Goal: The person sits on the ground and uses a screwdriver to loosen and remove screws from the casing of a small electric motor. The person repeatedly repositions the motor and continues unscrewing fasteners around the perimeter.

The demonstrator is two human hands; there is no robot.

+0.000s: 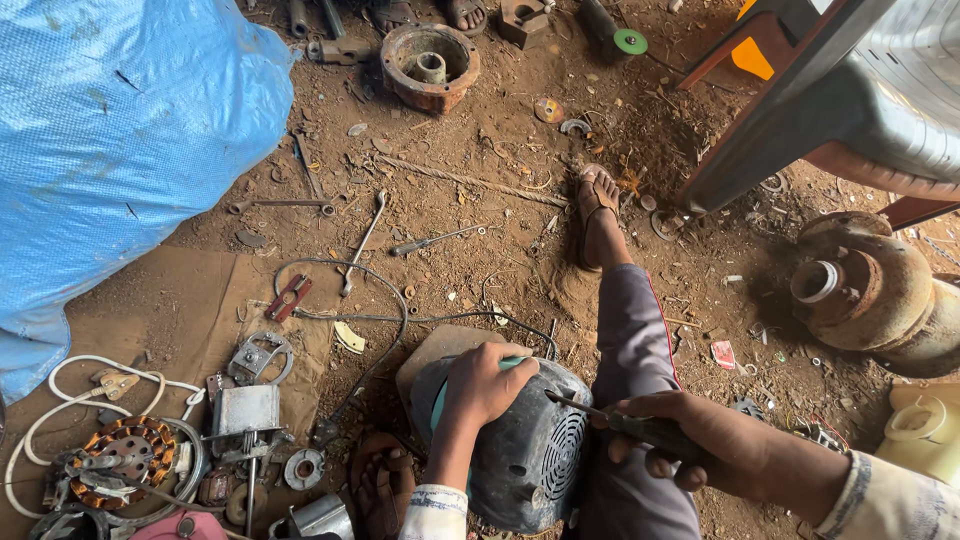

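Down between the person's legs sits a grey motor housing [520,450], its round vent grille facing right. The left hand [485,385] lies on top of the housing, fingers curled shut over a teal piece there. The right hand [700,435], just right of the housing, is clamped around a dark-handled tool [610,417], probably a screwdriver, whose thin tip touches the housing's upper rim. Left of the housing, on cardboard [190,300], lie a copper-wound stator [128,455], a white cord [80,395] and small metal brackets. Beyond the housing, spanners [365,240] lie in the dirt. Far right of it stands a rusty pump body [860,290].
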